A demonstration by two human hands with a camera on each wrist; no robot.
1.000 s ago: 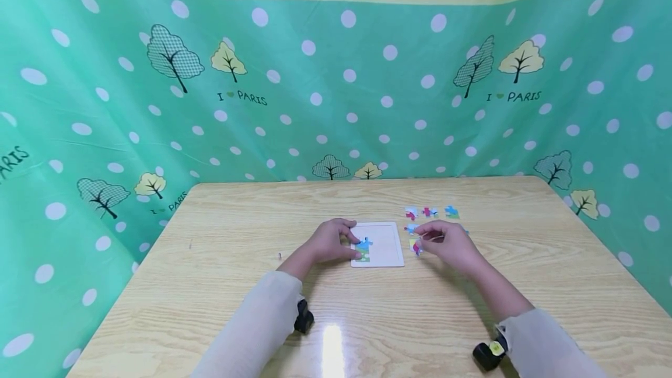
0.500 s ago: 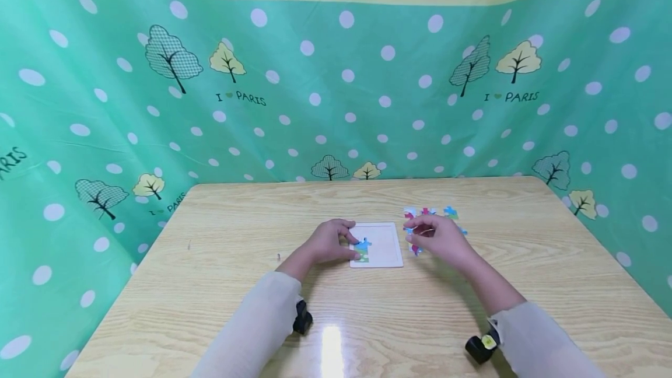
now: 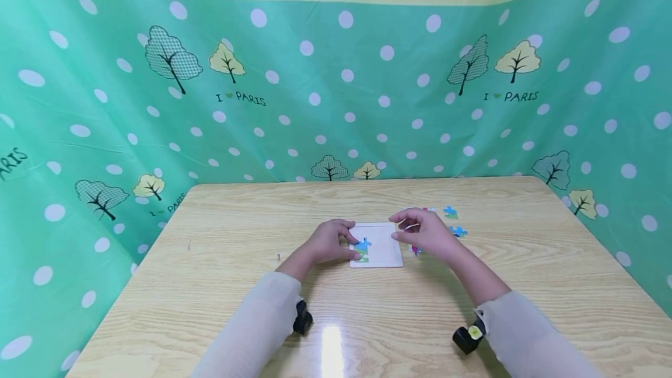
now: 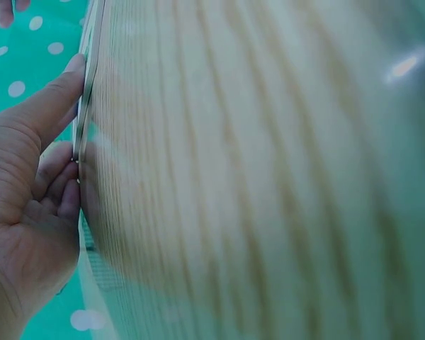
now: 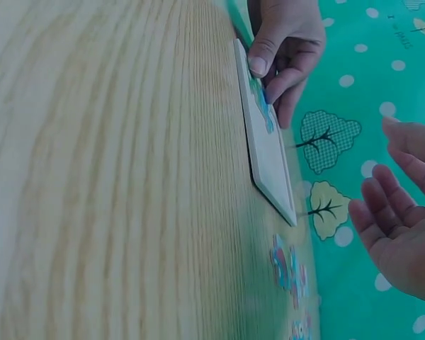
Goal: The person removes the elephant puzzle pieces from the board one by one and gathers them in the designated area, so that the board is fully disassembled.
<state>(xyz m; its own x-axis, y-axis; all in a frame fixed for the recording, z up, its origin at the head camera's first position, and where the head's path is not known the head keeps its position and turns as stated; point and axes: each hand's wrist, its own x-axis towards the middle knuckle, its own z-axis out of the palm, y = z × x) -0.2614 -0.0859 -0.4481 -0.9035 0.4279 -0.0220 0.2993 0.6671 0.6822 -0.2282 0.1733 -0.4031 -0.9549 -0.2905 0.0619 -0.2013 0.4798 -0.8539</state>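
My left hand (image 3: 329, 242) holds the left side of a white puzzle board (image 3: 385, 249), its thumb and a finger on the joined blue-and-green puzzle pieces (image 3: 363, 253) there. In the left wrist view, the left hand's (image 4: 39, 177) lower fingers are curled at the board's edge. Above the board's right edge hovers my right hand (image 3: 425, 231), thumb and index finger apart. The right wrist view shows no piece between the right hand's (image 5: 404, 205) loosely bent fingers. A pink-and-yellow puzzle piece (image 3: 415, 250) lies beside the board, partly under the right hand.
Farther right on the wooden table (image 3: 236, 220) lie a blue-green puzzle piece (image 3: 451, 212) and a blue puzzle piece (image 3: 459, 231). More loose pieces are partly covered by the right hand. A tiny object (image 3: 279, 256) sits left of the left forearm. A green dotted cloth (image 3: 294, 98) hangs behind.
My right hand has moved left, from over the loose pieces to the board's right edge, uncovering the blue piece at the right. The left hand has stayed in place on the board.
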